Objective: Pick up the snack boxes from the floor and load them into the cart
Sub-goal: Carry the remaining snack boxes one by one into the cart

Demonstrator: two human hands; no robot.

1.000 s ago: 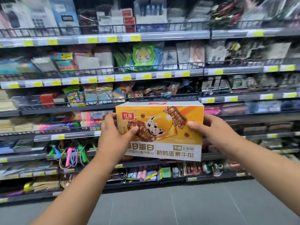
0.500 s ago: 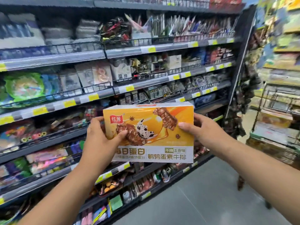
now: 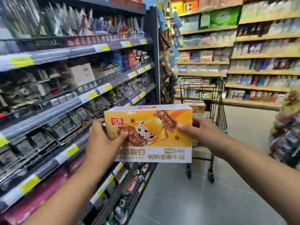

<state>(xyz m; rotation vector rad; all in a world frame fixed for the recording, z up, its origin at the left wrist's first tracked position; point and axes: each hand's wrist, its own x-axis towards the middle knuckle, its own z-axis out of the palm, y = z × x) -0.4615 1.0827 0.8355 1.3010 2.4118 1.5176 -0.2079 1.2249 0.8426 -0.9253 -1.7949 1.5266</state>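
Left hand (image 3: 101, 140) and right hand (image 3: 197, 133) grip snack box (image 3: 148, 135) between them, thumbs on front; cart (image 3: 209, 101) beyond right hand

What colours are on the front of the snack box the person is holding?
The snack box is orange-yellow above a white band with brown lettering, plus a red logo; head view.
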